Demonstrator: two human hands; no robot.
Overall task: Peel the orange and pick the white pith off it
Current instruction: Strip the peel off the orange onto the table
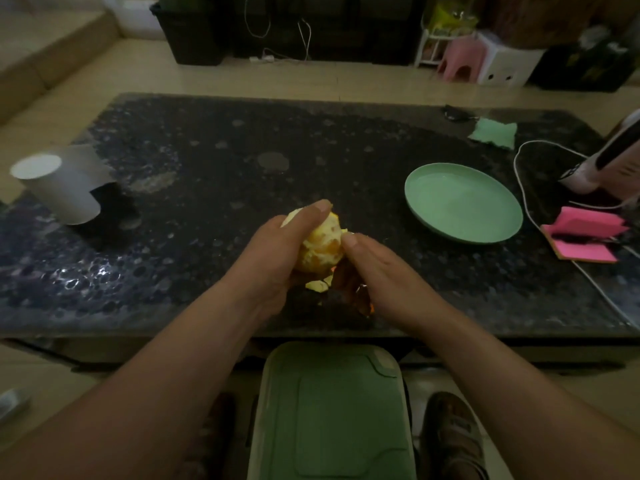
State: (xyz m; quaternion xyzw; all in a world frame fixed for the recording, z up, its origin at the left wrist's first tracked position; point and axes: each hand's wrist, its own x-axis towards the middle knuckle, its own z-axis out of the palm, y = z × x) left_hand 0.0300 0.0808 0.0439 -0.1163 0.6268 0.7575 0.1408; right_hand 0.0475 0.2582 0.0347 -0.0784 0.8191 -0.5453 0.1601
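My left hand (277,251) grips a mostly peeled orange (320,249) above the near middle of the dark table; pale pith covers much of its surface, with orange flesh showing through. My right hand (377,268) sits against the fruit's right side, thumb tip pinching a small bit of pith (344,232) at its upper right. Torn peel pieces (317,286) lie on the table just beneath the hands, partly hidden by my right palm.
A green plate (464,202) lies to the right. A white paper cup (60,183) lies on its side at far left. Pink sticky notes (585,233), a white cable (526,206) and a green cloth (493,133) occupy the right. A green bin lid (332,410) sits below the table edge.
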